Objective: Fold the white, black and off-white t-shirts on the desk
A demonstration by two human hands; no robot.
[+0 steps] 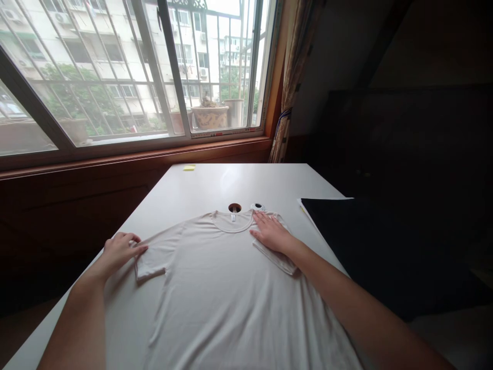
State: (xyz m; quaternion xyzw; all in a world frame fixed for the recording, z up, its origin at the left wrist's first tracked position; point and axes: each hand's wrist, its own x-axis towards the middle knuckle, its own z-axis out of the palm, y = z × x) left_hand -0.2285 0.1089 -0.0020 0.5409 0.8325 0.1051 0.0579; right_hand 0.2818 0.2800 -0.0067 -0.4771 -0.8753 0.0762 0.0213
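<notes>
A cream short-sleeved T-shirt (215, 288) lies spread over the white table, its round neckline and small label facing away from me. At its left sleeve end, my left hand (120, 253) pinches the fabric between thumb and fingers. The shirt's other sleeve is folded inward over the body. On that fold, near the neckline, my right hand (271, 232) rests flat with the fingers stretched out. Soft creases run down the shirt's front, and its hem is out of view.
The white table (269, 180) has a round hole (234, 207) and a white ring-shaped piece (258, 206) beyond the neckline. A yellow sticky note (189, 168) lies at the far left corner. Dark flat material (370, 252) covers the right side. A barred window (134, 72) stands behind.
</notes>
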